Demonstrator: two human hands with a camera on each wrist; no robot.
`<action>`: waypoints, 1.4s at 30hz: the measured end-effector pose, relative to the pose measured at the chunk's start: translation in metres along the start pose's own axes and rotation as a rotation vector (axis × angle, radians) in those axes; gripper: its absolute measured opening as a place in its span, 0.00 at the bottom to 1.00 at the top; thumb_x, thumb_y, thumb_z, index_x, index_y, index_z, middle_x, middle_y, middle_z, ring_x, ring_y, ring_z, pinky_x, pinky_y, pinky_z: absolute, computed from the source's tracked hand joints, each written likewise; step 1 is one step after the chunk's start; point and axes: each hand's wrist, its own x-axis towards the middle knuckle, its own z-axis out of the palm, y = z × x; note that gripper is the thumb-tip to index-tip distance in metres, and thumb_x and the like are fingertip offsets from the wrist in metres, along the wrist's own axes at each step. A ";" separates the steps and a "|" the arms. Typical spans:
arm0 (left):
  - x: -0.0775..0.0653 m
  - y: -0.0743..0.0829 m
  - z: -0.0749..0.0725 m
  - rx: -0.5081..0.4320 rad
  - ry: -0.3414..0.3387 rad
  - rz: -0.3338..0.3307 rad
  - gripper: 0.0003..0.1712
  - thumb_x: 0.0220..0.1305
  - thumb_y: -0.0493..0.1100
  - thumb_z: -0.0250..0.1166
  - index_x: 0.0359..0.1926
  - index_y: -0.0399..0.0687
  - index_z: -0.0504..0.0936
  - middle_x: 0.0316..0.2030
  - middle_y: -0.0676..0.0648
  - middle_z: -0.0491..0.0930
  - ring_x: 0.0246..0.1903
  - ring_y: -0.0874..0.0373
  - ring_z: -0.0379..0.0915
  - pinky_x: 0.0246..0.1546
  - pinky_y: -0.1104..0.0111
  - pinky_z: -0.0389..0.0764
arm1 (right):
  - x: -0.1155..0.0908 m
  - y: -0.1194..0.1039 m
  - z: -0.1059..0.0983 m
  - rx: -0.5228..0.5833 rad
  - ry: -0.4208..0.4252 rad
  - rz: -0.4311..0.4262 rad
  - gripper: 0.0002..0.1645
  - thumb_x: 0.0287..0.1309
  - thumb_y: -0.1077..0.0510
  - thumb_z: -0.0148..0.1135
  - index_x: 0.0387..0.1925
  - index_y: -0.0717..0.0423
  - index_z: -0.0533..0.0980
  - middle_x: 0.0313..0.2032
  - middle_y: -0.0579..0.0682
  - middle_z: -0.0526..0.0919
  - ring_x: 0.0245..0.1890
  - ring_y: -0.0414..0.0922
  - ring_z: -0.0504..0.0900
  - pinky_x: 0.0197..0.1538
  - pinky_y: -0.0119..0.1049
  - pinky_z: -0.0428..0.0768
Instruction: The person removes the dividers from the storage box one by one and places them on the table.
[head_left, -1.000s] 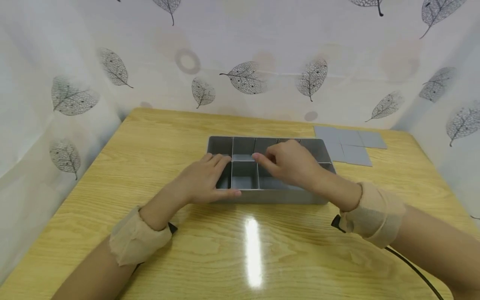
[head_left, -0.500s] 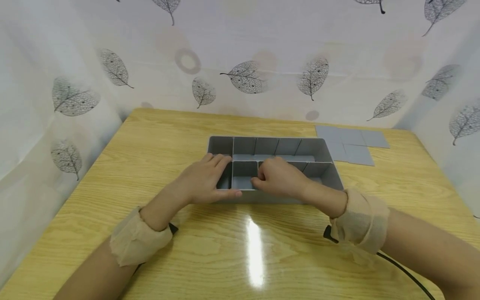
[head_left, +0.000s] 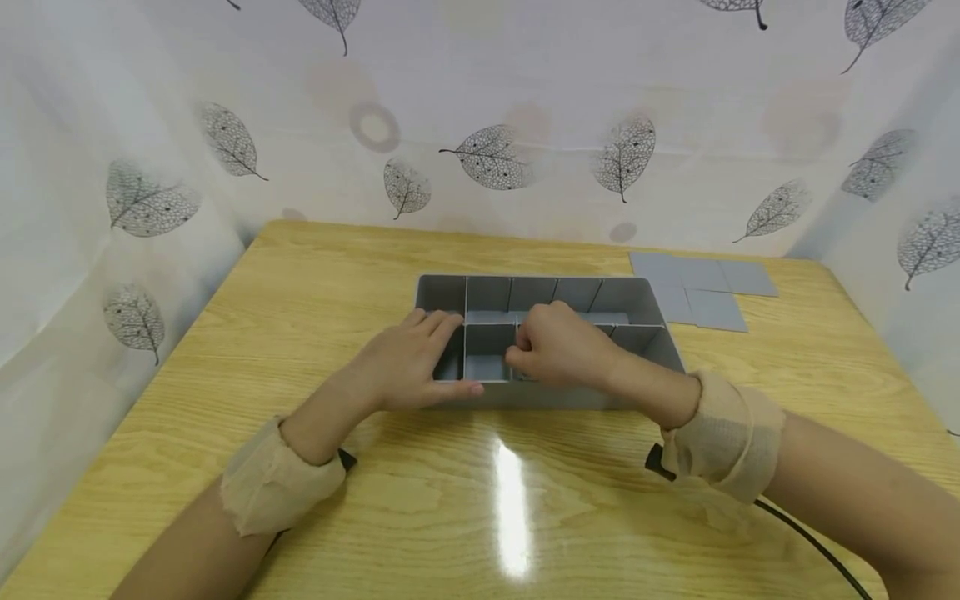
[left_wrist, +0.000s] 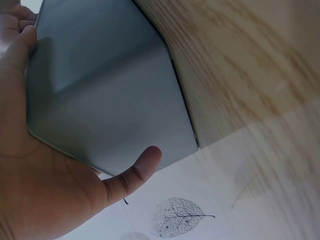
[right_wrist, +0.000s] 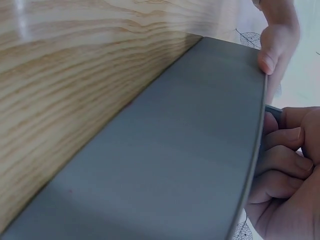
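A grey compartment box (head_left: 480, 395) lies lengthwise before me, its interior split into sections by thin dividers. My left hand (head_left: 408, 358) holds its left end, fingers over the rim and thumb (left_wrist: 149, 162) against the outer wall. My right hand (head_left: 566, 346) reaches into the front row, fingers curled. In the right wrist view it pinches a grey divider (right_wrist: 274, 109), of which just a small edge shows past the front rim. In the head view this hand covers much of the front row's middle.
Several flat grey panels (head_left: 716, 310) lie overlapping at the back right of the wooden table (head_left: 420, 492). A leaf-patterned curtain (head_left: 525, 83) hangs behind and along the sides. A black cable (head_left: 813, 546) trails from my right wrist.
My right hand has come from the back row to the front row, lowering towards the front wall and then rising slightly. The left hand has stayed in place.
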 end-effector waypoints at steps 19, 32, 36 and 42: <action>0.001 0.001 0.000 0.012 0.000 -0.004 0.59 0.48 0.85 0.36 0.66 0.46 0.56 0.60 0.45 0.65 0.56 0.50 0.60 0.53 0.58 0.71 | -0.001 -0.011 -0.026 -0.029 0.055 -0.066 0.26 0.50 0.58 0.53 0.02 0.46 0.57 0.04 0.39 0.53 0.07 0.36 0.47 0.14 0.29 0.50; 0.000 -0.001 0.003 0.011 -0.001 -0.002 0.59 0.48 0.85 0.36 0.66 0.45 0.56 0.59 0.45 0.66 0.55 0.51 0.60 0.52 0.57 0.72 | -0.003 -0.020 -0.045 -0.039 0.038 -0.047 0.26 0.52 0.57 0.53 0.03 0.47 0.58 0.05 0.40 0.54 0.07 0.37 0.50 0.15 0.30 0.51; 0.000 0.000 0.003 0.012 -0.002 0.003 0.59 0.49 0.85 0.35 0.66 0.45 0.56 0.59 0.45 0.66 0.56 0.51 0.60 0.52 0.57 0.72 | -0.006 -0.021 -0.049 -0.042 0.095 -0.046 0.25 0.49 0.58 0.53 0.03 0.47 0.57 0.05 0.40 0.53 0.08 0.37 0.51 0.16 0.30 0.53; 0.001 -0.001 0.001 0.011 -0.013 -0.002 0.59 0.49 0.84 0.35 0.67 0.43 0.55 0.60 0.43 0.64 0.57 0.49 0.59 0.54 0.56 0.71 | -0.015 -0.032 -0.067 -0.032 0.262 -0.115 0.21 0.42 0.61 0.50 0.02 0.48 0.57 0.04 0.39 0.54 0.09 0.36 0.52 0.15 0.32 0.55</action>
